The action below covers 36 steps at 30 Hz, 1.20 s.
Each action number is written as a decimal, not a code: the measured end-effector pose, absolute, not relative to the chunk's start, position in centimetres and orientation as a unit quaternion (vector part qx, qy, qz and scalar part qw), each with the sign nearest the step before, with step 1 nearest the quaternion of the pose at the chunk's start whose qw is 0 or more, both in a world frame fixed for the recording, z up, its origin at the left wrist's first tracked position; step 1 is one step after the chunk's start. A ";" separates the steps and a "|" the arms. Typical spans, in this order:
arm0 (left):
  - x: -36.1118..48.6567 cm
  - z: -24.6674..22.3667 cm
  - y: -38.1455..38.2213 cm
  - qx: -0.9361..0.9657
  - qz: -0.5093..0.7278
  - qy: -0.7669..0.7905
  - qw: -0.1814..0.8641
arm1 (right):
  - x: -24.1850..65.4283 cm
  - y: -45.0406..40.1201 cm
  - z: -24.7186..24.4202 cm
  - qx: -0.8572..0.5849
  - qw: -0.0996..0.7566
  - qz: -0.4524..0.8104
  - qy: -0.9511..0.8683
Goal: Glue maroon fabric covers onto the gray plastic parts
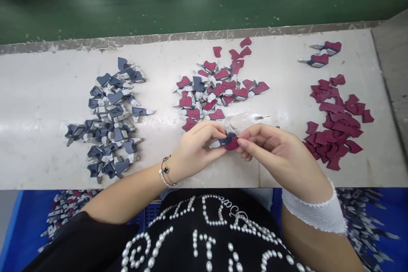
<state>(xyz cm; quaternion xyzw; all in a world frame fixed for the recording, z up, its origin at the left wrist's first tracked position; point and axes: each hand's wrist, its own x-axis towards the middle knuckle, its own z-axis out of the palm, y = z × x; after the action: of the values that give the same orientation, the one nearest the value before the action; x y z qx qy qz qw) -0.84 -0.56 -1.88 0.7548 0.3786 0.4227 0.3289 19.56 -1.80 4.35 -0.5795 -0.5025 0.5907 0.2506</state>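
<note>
The left hand pinched a navy-and-white part between thumb and fingers, while the right hand pinched the edge of a red piece lying against that part. Whether the piece was fully seated could not be told. Both hands worked close together over the near side of the desk, the part between their fingertips. Just beyond them lay a middle pile of similar parts, most topped with red. A heap of navy-and-white parts spread well to the left; loose red pieces were heaped near the right hand, with two red-topped parts farther back. Below the desk's near edge, blue bins held more parts on either side.
</note>
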 end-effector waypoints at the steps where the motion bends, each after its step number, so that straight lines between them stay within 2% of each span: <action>1: -0.9 -1.9 -0.6 0.757 0.422 0.378 0.324 | 19.5 -1.8 4.3 -0.576 0.252 0.596 -0.499; 11: -0.7 -2.1 -0.5 0.776 0.429 0.355 0.297 | 19.6 -2.2 3.7 -0.576 0.217 0.561 -0.553; 21: -0.8 -1.7 -0.4 0.773 0.438 0.332 0.318 | 20.0 -2.4 4.6 -0.596 0.183 0.555 -0.551; 36: -1.1 -0.6 -0.3 0.785 0.441 0.275 0.337 | 20.2 -1.9 5.3 -0.537 0.192 0.558 -0.603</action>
<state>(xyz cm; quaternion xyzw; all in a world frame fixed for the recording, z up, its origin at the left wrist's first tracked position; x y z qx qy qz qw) -1.11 -0.29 -0.61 0.7851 0.2754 0.4409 0.3367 20.20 -1.94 5.27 -0.5369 -0.6027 0.5584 0.1917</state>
